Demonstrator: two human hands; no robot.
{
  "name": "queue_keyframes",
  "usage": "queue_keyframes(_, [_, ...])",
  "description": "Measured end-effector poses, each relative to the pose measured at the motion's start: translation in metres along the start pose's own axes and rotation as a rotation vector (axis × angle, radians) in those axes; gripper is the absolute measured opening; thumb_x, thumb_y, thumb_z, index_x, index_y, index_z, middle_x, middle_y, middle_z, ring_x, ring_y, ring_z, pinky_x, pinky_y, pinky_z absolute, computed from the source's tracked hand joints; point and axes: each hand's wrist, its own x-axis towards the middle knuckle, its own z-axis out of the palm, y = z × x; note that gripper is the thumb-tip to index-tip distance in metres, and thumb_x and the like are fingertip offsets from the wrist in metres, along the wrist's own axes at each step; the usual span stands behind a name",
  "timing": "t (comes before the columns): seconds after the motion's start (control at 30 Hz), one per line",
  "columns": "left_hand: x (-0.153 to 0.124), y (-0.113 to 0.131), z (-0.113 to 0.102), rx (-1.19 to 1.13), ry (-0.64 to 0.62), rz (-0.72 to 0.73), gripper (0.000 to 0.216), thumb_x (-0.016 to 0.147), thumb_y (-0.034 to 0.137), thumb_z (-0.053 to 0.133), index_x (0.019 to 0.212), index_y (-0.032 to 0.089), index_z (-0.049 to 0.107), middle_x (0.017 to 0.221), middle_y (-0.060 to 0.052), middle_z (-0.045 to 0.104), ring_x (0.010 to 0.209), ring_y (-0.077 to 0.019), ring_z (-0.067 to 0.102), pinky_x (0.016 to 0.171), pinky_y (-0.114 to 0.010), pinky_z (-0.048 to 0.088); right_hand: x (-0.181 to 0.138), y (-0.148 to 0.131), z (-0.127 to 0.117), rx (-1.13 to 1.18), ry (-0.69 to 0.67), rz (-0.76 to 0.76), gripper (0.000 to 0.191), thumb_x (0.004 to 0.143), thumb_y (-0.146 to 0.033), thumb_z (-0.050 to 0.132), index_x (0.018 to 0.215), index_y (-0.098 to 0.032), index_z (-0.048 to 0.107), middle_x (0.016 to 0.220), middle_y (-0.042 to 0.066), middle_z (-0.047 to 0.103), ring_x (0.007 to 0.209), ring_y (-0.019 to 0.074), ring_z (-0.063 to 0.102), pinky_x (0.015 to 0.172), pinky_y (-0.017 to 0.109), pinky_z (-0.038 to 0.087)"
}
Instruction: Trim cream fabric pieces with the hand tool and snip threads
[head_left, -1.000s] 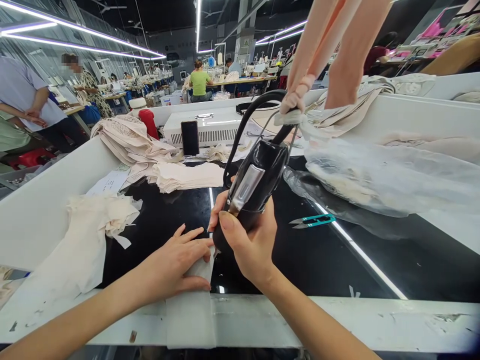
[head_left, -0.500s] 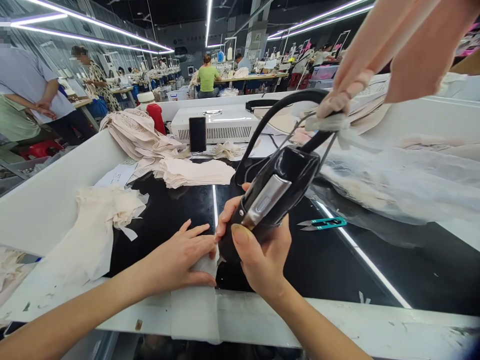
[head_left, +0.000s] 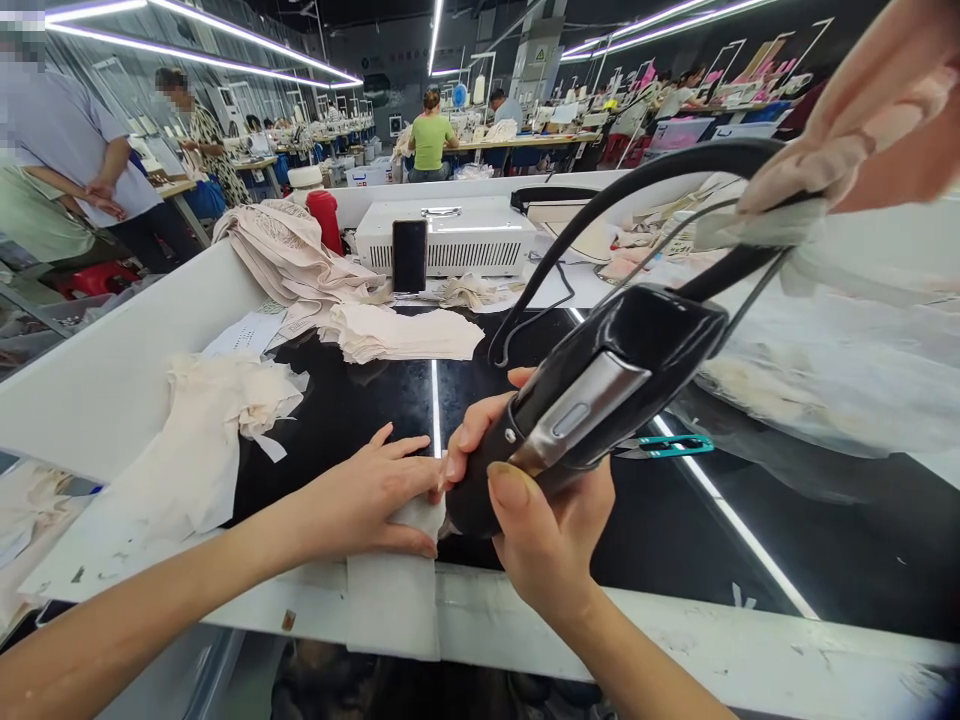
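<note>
My right hand (head_left: 551, 510) is wrapped round a black corded handheld tool (head_left: 592, 400) with a metal lever on its side. The tool leans up and to the right; its lower tip is mostly hidden near my left fingertips. My left hand (head_left: 371, 500) lies flat with its fingers spread, pressing on a pale fabric strip (head_left: 394, 605). That strip runs over the table's front edge and hangs down. A thick black cable (head_left: 622, 185) loops from the tool to a knotted pale cloth tie (head_left: 795, 195) at the upper right.
Teal thread snips (head_left: 671, 446) lie right of the tool on the black tabletop (head_left: 810, 540). Stacked cream fabric pieces (head_left: 405, 333) and a bunched pile (head_left: 199, 440) lie left and behind. A phone (head_left: 409, 256) leans against a white vented box (head_left: 450, 240). People stand beyond the left panel.
The tool's upper end has swung to the right and tilts lower, with its cable following. My left hand stays flat on the strip. The whole view has shifted slightly.
</note>
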Motion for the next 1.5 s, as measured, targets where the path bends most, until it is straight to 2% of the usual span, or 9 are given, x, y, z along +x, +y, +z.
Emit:
queue_keyframes(0.23, [0.003, -0.008, 0.007, 0.078, 0.009, 0.038, 0.042, 0.090, 0.038, 0.078, 0.124, 0.022, 0.060, 0.141, -0.013, 0.060, 0.148, -0.0390, 0.037, 0.117, -0.075, 0.027, -0.004, 0.005, -0.003, -0.070, -0.006, -0.014, 0.043, 0.091, -0.040, 0.075, 0.123, -0.029, 0.050, 0.097, 0.002, 0.072, 0.082, 0.0228, 0.076, 0.079, 0.046, 0.067])
queue_keyframes(0.33, [-0.005, 0.001, 0.012, 0.198, 0.144, 0.051, 0.048, 0.087, 0.035, 0.081, 0.125, 0.019, 0.057, 0.145, -0.016, 0.055, 0.142, -0.0367, 0.045, 0.116, -0.068, 0.037, -0.003, 0.004, -0.002, -0.070, -0.009, -0.042, 0.043, 0.088, -0.036, 0.078, 0.120, -0.028, 0.050, 0.092, 0.000, 0.071, 0.074, 0.0198, 0.073, 0.073, 0.041, 0.067])
queue_keyframes(0.43, [-0.023, 0.020, 0.023, 0.386, 0.351, -0.046, 0.021, 0.094, 0.026, 0.072, 0.107, 0.016, 0.059, 0.114, -0.011, 0.065, 0.106, -0.0271, 0.065, 0.094, -0.047, 0.058, -0.002, 0.002, 0.000, -0.040, -0.012, -0.057, 0.041, 0.088, -0.033, 0.078, 0.118, -0.027, 0.050, 0.086, -0.003, 0.068, 0.066, 0.0160, 0.069, 0.063, 0.033, 0.063])
queue_keyframes(0.57, [-0.044, 0.040, 0.043, 0.601, 0.393, -0.119, 0.015, 0.099, 0.014, 0.051, 0.085, 0.019, 0.053, 0.077, -0.002, 0.055, 0.064, -0.0224, 0.057, 0.057, -0.039, 0.053, -0.003, 0.000, 0.000, -0.012, -0.009, -0.059, 0.045, 0.089, -0.032, 0.079, 0.124, -0.025, 0.051, 0.087, -0.002, 0.066, 0.063, 0.0135, 0.066, 0.059, 0.030, 0.061])
queue_keyframes(0.77, [-0.049, 0.021, 0.041, 0.472, 0.355, -0.118, 0.019, 0.103, 0.015, 0.047, 0.119, 0.014, 0.057, 0.109, -0.011, 0.066, 0.101, -0.0258, 0.065, 0.089, -0.043, 0.057, 0.006, -0.002, -0.002, -0.050, 0.022, -0.088, 0.041, 0.086, -0.032, 0.081, 0.118, -0.027, 0.056, 0.085, -0.003, 0.067, 0.062, 0.0133, 0.065, 0.057, 0.028, 0.059])
queue_keyframes(0.97, [-0.046, -0.038, 0.012, 0.389, 0.145, 0.052, 0.062, 0.086, -0.010, 0.043, 0.139, 0.022, 0.051, 0.142, -0.005, 0.062, 0.141, -0.0270, 0.049, 0.119, -0.051, 0.038, 0.019, -0.010, -0.013, -0.184, 0.082, -0.105, 0.036, 0.080, -0.037, 0.086, 0.103, -0.028, 0.059, 0.082, -0.003, 0.068, 0.062, 0.0147, 0.063, 0.054, 0.028, 0.058])
queue_keyframes(1.13, [-0.037, -0.056, -0.005, 0.364, 0.059, 0.162, 0.067, 0.080, -0.012, 0.045, 0.135, 0.024, 0.056, 0.144, -0.002, 0.062, 0.145, -0.0272, 0.046, 0.123, -0.054, 0.033, 0.020, -0.013, -0.015, -0.196, 0.085, -0.067, 0.041, 0.078, -0.035, 0.088, 0.107, -0.027, 0.060, 0.079, -0.002, 0.068, 0.059, 0.0148, 0.063, 0.054, 0.028, 0.058])
queue_keyframes(1.37, [-0.003, -0.042, -0.004, 0.277, 0.285, 0.227, 0.047, 0.087, -0.007, 0.045, 0.127, 0.010, 0.062, 0.129, -0.014, 0.069, 0.123, -0.0219, 0.064, 0.107, -0.035, 0.053, 0.011, -0.008, -0.010, -0.093, 0.033, -0.065, 0.036, 0.086, -0.038, 0.082, 0.113, -0.028, 0.060, 0.082, -0.002, 0.067, 0.061, 0.0139, 0.064, 0.053, 0.027, 0.058])
queue_keyframes(1.5, [0.015, -0.047, 0.004, 0.280, 0.292, 0.247, 0.038, 0.089, -0.004, 0.048, 0.121, 0.007, 0.065, 0.122, -0.016, 0.070, 0.115, -0.0234, 0.067, 0.101, -0.033, 0.057, 0.005, -0.008, -0.013, -0.073, -0.014, -0.045, 0.039, 0.090, -0.035, 0.080, 0.122, -0.029, 0.058, 0.086, -0.001, 0.067, 0.064, 0.0136, 0.065, 0.056, 0.027, 0.058])
